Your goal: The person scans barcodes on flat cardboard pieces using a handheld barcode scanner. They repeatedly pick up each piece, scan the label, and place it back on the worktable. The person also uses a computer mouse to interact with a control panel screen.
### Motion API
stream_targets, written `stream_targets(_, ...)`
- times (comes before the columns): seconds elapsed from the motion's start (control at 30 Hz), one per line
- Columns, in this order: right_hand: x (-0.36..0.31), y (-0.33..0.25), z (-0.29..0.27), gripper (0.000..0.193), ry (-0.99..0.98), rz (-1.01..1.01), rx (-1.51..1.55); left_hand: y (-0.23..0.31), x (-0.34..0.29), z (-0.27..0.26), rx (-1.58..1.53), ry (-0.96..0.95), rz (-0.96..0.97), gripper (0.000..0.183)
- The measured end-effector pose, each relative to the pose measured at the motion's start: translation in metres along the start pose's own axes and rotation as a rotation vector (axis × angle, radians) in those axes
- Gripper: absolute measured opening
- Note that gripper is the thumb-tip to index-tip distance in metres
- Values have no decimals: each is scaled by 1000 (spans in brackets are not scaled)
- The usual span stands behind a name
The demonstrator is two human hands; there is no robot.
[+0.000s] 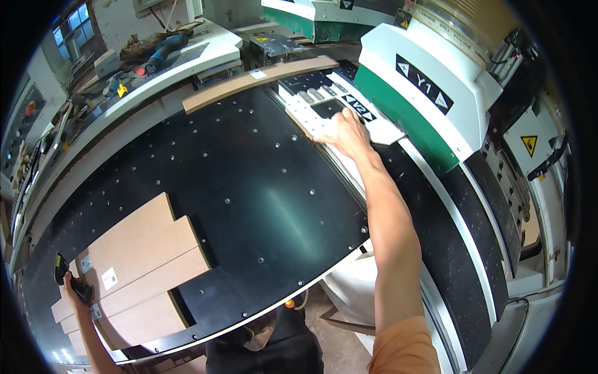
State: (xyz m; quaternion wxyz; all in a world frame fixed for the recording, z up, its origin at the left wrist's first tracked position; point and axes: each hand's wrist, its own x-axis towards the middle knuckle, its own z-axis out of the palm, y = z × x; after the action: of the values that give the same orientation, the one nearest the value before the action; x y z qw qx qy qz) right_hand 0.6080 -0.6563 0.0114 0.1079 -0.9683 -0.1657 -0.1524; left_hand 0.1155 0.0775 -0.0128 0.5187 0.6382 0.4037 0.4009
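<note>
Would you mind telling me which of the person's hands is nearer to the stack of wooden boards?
Left. The left hand, holding a dark handheld device, rests at the stack of wooden boards' left edge; the right hand reaches far across the black table.

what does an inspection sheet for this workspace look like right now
surface: black machine bed, dotted with small holes, glossy.
job's things: pale panel under the right hand; stack of wooden boards with white labels at the near left; dark handheld device in the left hand.
clutter: long wood strip at the far edge; tools on the white bench.
hands: right hand flat on the panel, fingers spread; left hand closed on the device.
cables: nothing seen.
surroundings: green and white machine head; yellow warning sign.
</note>
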Motion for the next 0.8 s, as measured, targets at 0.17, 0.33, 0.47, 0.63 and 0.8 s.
stream_targets(0.17,-24,1,-14,66,18,14,14,3,-12,7,-51,13,-90,35)
stream_targets(0.33,-38,1,-30,63,-44,18,9,2,-19,6,-34,2,-132,35)
stream_targets(0.47,-32,-6,-46,50,-113,-13,6,-4,-21,2,-35,-9,-185,33)
stream_targets(0.63,4,-43,-53,44,-29,-139,17,6,-33,12,-8,51,-132,32)
stream_targets(0.8,117,-106,5,56,-111,-316,2,13,-36,19,25,71,-158,41)
